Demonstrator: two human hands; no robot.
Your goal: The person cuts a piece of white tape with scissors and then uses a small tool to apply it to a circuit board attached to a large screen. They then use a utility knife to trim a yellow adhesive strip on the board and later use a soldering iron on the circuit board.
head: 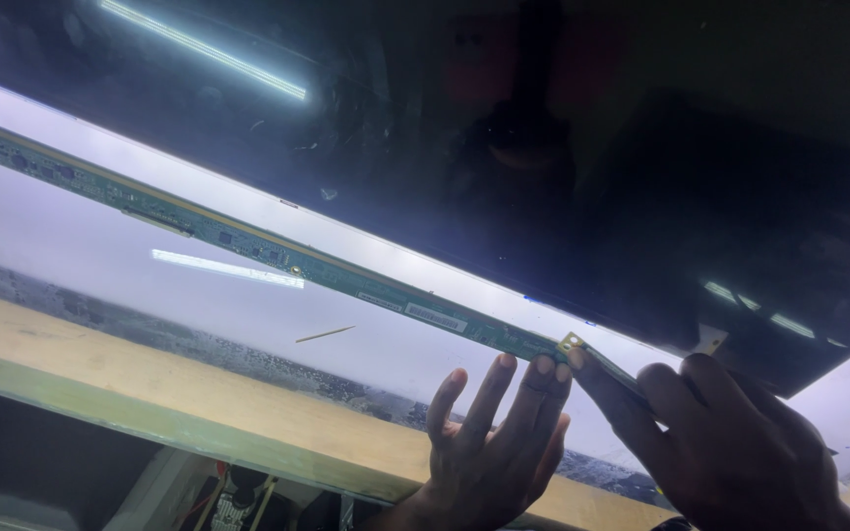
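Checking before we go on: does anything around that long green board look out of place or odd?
A thin wooden sliver lies loose on the white sheet, apart from the board. The green circuit strip hangs off the dark panel; the left hand and right hand touch its end. No damage shows.

Two hands in view: left hand (pixel 489 442), right hand (pixel 730 447). One long green circuit board strip (pixel 248 241). One dark glossy screen panel (pixel 543 147). One white backlight sheet (pixel 71 246). One thin wooden stick (pixel 325 335) on sheet. One wooden worktop (pixel 150 393) edge below.
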